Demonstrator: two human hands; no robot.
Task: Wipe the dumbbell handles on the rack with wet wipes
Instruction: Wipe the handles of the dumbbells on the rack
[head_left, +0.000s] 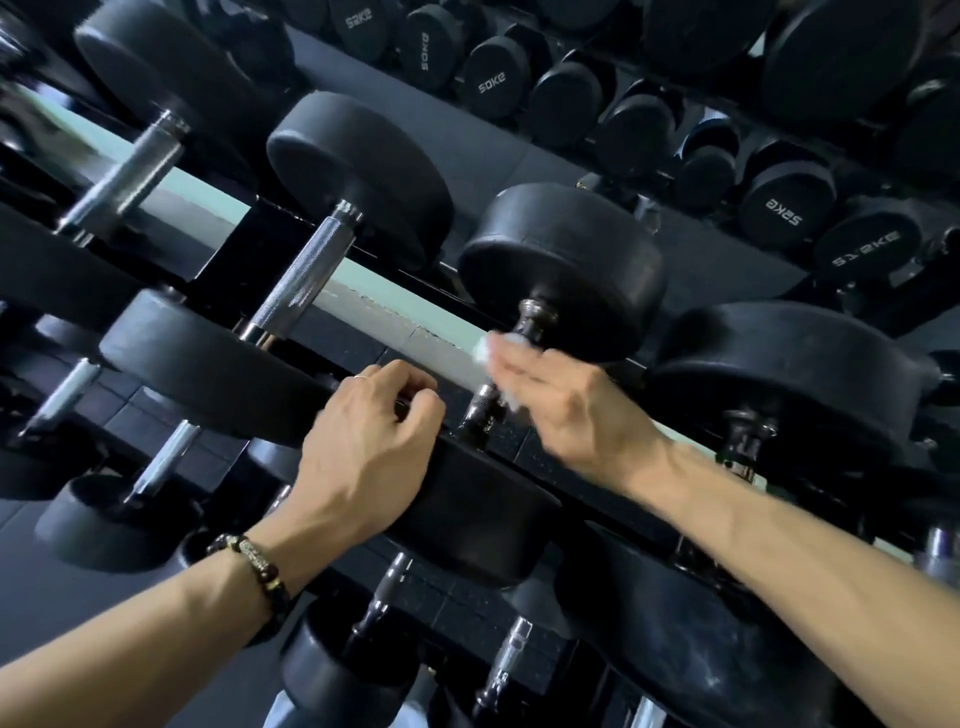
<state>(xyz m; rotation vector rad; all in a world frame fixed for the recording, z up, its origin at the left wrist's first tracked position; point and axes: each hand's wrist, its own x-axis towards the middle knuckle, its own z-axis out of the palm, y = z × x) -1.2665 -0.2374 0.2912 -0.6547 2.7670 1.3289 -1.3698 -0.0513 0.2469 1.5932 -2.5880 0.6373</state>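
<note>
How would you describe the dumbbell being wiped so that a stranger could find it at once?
Find the pale bar running across the rack. The dumbbell sits third from the left along it. Unlike its shiny silver-handled neighbours, its handle is dark, and the right hand presses a white wipe on it.

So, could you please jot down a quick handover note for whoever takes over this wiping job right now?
Right hand: holds the wipe against the dark handle of the middle dumbbell, fingers fairly straight, blurred.
Left hand: fingers curled, by that dumbbell's near head; whether it holds anything is unclear.
Done: cannot tell which handles are clean.
Left: finish this handle, then the others on the rack.
</note>
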